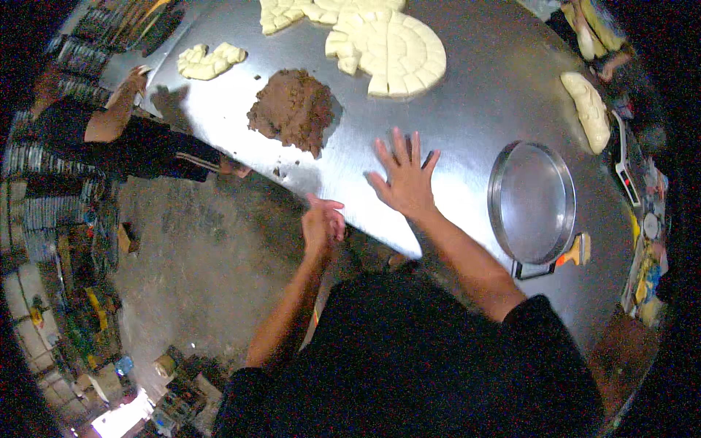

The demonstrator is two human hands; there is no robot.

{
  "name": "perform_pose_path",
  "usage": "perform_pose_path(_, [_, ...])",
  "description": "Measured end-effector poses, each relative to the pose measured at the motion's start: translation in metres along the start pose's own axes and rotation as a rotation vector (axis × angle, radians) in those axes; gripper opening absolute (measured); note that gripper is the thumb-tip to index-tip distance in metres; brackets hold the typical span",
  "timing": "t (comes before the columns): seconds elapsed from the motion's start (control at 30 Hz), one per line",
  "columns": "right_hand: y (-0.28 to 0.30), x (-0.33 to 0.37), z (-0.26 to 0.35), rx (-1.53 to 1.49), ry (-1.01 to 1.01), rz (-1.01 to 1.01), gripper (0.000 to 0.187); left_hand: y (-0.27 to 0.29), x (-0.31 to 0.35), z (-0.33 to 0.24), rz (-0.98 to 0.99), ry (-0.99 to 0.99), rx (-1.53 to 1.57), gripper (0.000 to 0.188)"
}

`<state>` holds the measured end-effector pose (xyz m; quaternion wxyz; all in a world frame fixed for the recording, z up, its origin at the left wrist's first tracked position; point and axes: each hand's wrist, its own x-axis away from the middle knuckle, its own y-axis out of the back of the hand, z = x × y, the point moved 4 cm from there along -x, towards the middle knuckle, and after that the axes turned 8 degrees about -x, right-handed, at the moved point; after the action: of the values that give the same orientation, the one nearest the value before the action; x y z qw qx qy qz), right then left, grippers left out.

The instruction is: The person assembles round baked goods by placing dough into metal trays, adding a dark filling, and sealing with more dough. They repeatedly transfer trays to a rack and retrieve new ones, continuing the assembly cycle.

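Note:
My right hand (405,181) is over the shiny metal table (460,109), palm down with fingers spread, and holds nothing. By the table's near edge is my left hand (322,225), its fingers loosely bent and apart, with nothing visible in it. Beyond the hands lies a crumbly brown mound (294,109), some crumbs scattered beside it. Farther back, pale dough (401,55) is cut into many pieces in a rounded sheet. A smaller curved cluster of dough pieces (210,61) sits at the far left.
To the right, a round metal pan (531,204) rests on a scale (533,270), with a brush (577,250) beside it. A long dough lump (588,113) lies near the right edge. Another person (109,131) stands at the left; a co-worker's hand (613,66) shows at upper right.

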<state>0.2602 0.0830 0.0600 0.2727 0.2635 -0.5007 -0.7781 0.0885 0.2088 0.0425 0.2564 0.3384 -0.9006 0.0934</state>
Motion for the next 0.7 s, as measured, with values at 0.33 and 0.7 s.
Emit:
perform_pose_path(0.33, [0.074, -0.035, 0.008, 0.085, -0.071, -0.226, 0.071, 0.078, 0.039, -0.006, -0.209, 0.153, 0.167, 0.076])
perform_pose_path(0.7, [0.042, 0.023, -0.073, -0.517, -0.245, 0.255, 0.07, -0.073, -0.121, -0.117, 0.1, -0.314, -0.605, 0.041])
